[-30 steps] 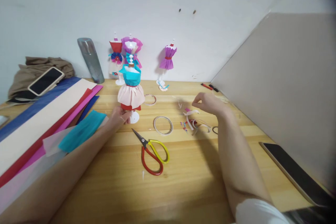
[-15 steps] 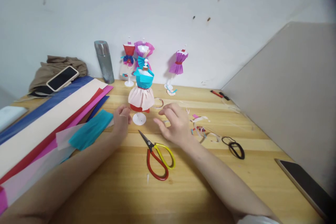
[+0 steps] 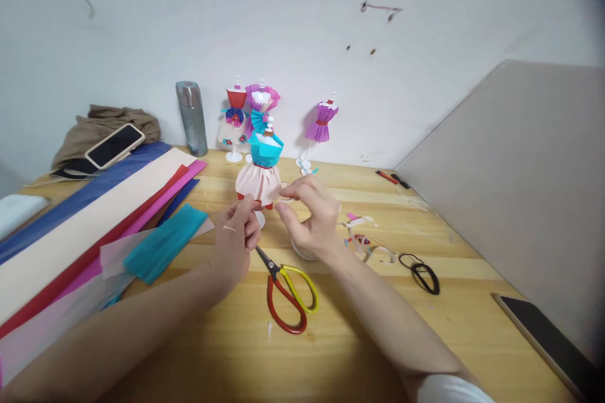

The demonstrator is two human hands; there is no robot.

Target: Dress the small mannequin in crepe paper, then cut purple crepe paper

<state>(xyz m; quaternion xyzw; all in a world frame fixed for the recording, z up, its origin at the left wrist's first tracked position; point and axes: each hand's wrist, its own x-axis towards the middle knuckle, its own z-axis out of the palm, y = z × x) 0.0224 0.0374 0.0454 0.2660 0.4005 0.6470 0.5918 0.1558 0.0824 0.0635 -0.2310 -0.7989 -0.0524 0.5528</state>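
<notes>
In the middle of the head view stands a small white mannequin (image 3: pixel 269 128) in a turquoise crepe-paper top (image 3: pixel 266 152) and a pale pink gathered skirt (image 3: pixel 258 183), with a red layer showing below. My left hand (image 3: pixel 236 236) has its thumb and fingers closed at the skirt's lower front edge. My right hand (image 3: pixel 312 217) is at the skirt's right side, thumb and forefinger apart; its fingertips are close to the hem, and contact cannot be told. Scissors (image 3: pixel 288 289) with red and yellow handles lie slightly open below the hands.
Several dressed mannequins (image 3: pixel 322 121) and a metal flask (image 3: pixel 193 118) stand along the wall. Crepe-paper strips (image 3: pixel 120 201) and a turquoise piece (image 3: pixel 163 242) lie left. Paper scraps (image 3: pixel 363 239), black hair ties (image 3: pixel 425 277) and a phone (image 3: pixel 543 334) are at right.
My left hand has moved right and up to the skirt's hem. My right hand has come closer to the skirt, and the whole view has shifted slightly.
</notes>
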